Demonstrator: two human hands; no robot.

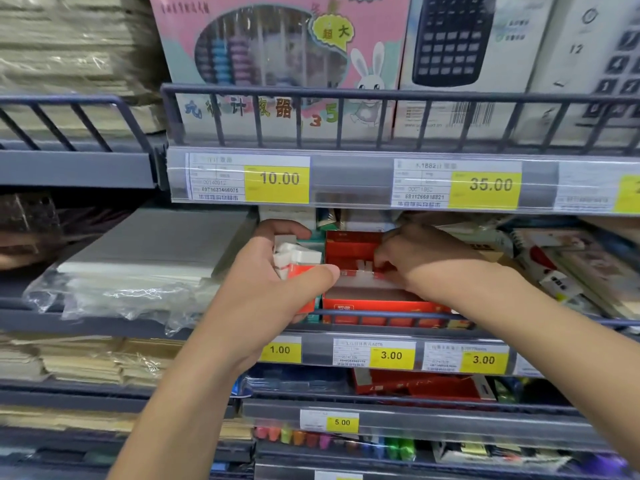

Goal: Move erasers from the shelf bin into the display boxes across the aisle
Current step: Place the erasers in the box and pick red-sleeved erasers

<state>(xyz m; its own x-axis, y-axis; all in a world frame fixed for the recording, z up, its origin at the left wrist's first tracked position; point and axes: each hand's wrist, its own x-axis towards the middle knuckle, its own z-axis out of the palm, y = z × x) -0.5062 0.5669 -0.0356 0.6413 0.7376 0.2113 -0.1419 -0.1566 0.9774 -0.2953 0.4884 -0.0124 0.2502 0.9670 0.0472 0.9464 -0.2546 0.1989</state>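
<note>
Now both hands work at the red bin (367,301) on the shelf. Left hand (277,289) grips a stack of erasers (298,259), fingers curled round it. Right hand (412,259) reaches into the bin, fingers pinching another eraser (363,266). Best to lift that one straight up, clear of the bin's rim and shelf rail (381,315), and keep the left stack squeezed level.

matt metal shelf rail (381,95), glossy cardboard box (374,301)

White-and-red erasers (298,263) stacked in left grip, more (363,270) inside red box (374,301)
</note>
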